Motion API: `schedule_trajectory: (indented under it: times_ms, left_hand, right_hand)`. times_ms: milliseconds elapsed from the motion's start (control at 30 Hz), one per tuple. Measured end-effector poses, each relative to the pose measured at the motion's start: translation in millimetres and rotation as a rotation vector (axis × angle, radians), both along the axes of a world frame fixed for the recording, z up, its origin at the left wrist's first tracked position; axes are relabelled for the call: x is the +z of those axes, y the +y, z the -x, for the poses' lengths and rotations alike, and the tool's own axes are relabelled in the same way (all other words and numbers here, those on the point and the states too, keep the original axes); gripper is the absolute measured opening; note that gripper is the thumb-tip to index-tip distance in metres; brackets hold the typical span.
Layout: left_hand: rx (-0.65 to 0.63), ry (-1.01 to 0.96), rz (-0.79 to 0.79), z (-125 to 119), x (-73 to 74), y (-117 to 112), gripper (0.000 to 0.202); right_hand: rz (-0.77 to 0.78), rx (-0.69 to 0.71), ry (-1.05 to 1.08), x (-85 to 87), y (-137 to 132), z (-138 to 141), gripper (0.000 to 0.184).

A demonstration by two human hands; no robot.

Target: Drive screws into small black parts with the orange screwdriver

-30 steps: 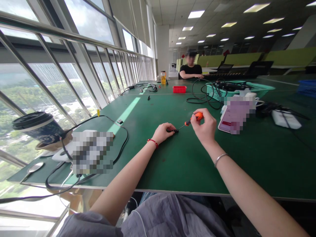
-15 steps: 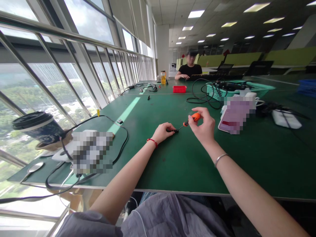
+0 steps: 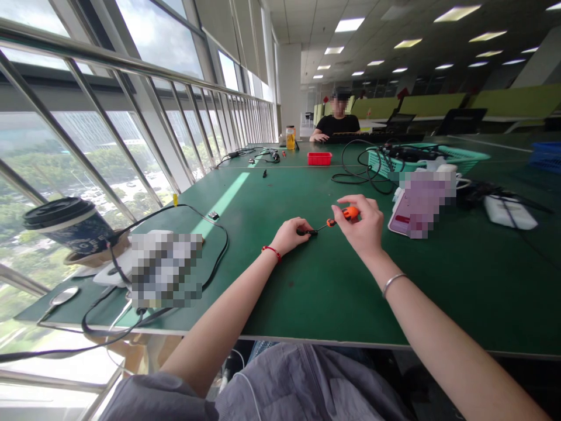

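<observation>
Low over the table my left hand (image 3: 291, 235) pinches a small black part (image 3: 312, 233), whose exact kind I cannot make out; my fingers cover much of it. To its right, my right hand (image 3: 363, 225) has its fingers curled around the orange and black handle of a screwdriver (image 3: 349, 214). The screwdriver is tilted, its thin shaft running down left to the black part. Whether the tip sits in a screw is too small to see.
The green table (image 3: 280, 292) carries a turquoise basket (image 3: 464, 156) with cables, a phone (image 3: 414, 204), a red tray (image 3: 319, 158), a jar (image 3: 290, 137) and a small metal piece (image 3: 213, 216). At left stand a lidded cup (image 3: 65, 228) and looping black cables. A person (image 3: 337, 120) sits opposite.
The fingers of my right hand have shifted on the screwdriver handle, and more of the orange handle shows. My left hand and the black part stay in place.
</observation>
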State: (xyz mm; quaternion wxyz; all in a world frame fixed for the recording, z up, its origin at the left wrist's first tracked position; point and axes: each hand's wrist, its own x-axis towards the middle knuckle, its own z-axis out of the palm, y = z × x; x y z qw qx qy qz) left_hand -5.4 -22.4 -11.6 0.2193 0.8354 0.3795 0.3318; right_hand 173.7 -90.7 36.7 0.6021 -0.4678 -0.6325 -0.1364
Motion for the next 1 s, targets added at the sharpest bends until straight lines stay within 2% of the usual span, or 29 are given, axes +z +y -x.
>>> schedule_trajectory:
  times_ms: [233, 400, 633, 767, 867, 1000]
  left_hand:
    - [-0.004, -0.006, -0.012, -0.6, -2.1, 1.0, 0.015]
    - [-0.008, -0.004, -0.002, -0.6, -1.5, 1.0, 0.016]
    - [-0.008, -0.013, 0.004, -0.2, -1.7, 1.0, 0.015]
    - [-0.007, -0.010, 0.006, -0.1, -1.3, 1.0, 0.015]
    - [-0.003, -0.004, 0.015, -0.3, -0.4, 0.5, 0.015]
    - [0.000, -0.005, 0.007, -0.2, -0.3, 0.3, 0.014]
  right_hand:
    - [-0.047, 0.084, -0.055, -0.4, 0.6, -0.6, 0.027]
    - [-0.023, 0.031, -0.016, -1.4, 0.7, -0.9, 0.018]
    - [-0.034, 0.085, -0.057, 0.9, -1.1, 1.0, 0.025]
    - [-0.012, 0.050, -0.026, 0.1, -1.3, 1.9, 0.014]
    - [0.012, 0.039, -0.004, -1.0, -1.1, 1.0, 0.013]
    - [-0.027, 0.098, -0.032, -0.5, -1.1, 0.7, 0.025]
